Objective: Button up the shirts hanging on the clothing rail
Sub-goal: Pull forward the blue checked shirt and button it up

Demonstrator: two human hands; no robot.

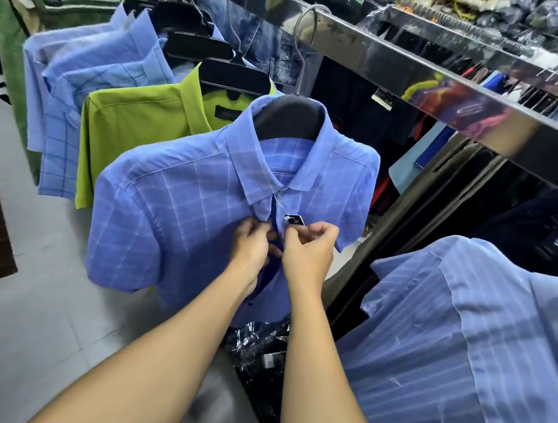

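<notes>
Worked on the blue checked shirt, hung front-on from the clothing rail by a black hanger, so that both front edges fell within reach. Gripped one edge with the left hand, fingers curled onto the cloth. Pinched the other with the right hand, thumb and forefinger closed just under the small black tag. Drew the edges nearly together between the fingertips, probably to seat a button, though hidden behind the knuckles. Below the fingers, placket gaping. Beyond the left fingers, a green shirt waiting.
</notes>
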